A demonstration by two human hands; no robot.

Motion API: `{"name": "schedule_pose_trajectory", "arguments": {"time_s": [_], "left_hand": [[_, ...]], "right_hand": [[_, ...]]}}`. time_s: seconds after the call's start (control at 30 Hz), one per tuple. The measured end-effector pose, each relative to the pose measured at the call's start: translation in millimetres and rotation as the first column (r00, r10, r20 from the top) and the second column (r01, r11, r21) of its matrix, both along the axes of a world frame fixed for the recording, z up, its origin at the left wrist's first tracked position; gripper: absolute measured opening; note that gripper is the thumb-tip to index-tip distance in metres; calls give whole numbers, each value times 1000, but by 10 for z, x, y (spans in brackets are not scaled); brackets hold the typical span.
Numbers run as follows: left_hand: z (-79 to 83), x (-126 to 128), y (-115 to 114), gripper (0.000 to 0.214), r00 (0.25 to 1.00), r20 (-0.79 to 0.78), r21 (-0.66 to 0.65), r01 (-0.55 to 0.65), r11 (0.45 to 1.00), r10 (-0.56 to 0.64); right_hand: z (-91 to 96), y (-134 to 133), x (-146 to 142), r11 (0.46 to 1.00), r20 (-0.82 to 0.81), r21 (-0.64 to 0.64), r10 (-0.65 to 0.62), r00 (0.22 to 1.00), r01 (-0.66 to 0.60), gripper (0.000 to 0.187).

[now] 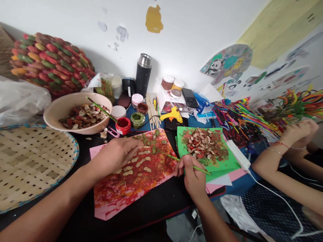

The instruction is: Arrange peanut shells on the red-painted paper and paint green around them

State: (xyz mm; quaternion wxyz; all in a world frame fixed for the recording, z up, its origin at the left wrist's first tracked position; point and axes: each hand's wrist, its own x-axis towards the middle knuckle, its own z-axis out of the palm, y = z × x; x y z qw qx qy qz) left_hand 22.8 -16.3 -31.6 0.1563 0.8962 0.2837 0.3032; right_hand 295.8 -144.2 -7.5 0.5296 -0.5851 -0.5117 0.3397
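My left hand (122,153) reaches over a paint-smeared pink sheet (111,201), its fingers pinched at a pale peanut (146,147); their grip is partly hidden. My right hand (191,173) holds a thin green paintbrush (202,169), whose tip points left over the sheet towards the green-painted peanuts (153,149). Several unpainted peanuts (128,172) lie in loose rows beside my left fingers. Behind the sheet stand open jars of red paint (122,126) and green paint (137,120). Another green-handled brush (101,109) leans from the red jar across the bowl's rim.
At left are a shell-filled bowl (54,116), a woven tray (32,161) and a ball covered in painted peanuts (52,64). A yellow glue gun (173,115), black flask (143,75) and green sheet (212,168) with shells are nearby. Another person's arms (275,154) work at right near pipe cleaners.
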Motion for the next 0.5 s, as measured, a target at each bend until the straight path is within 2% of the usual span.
{"name": "schedule_pose_trajectory", "arguments": {"time_s": [0.23,0.37,0.5], "left_hand": [[-2,-20,-10,31,1000,27,-3,-11,1000,11],[63,-25,-27,29,997,75,24,-38,999,36],[107,2,-48,31,999,46,38,9,999,-11]], "right_hand": [[-8,2,29,1000,22,-9,6,1000,-5,58],[106,38,65,999,3,28,-39,999,38,59],[254,178,45,997,-3,64,-40,999,40,57]]}}
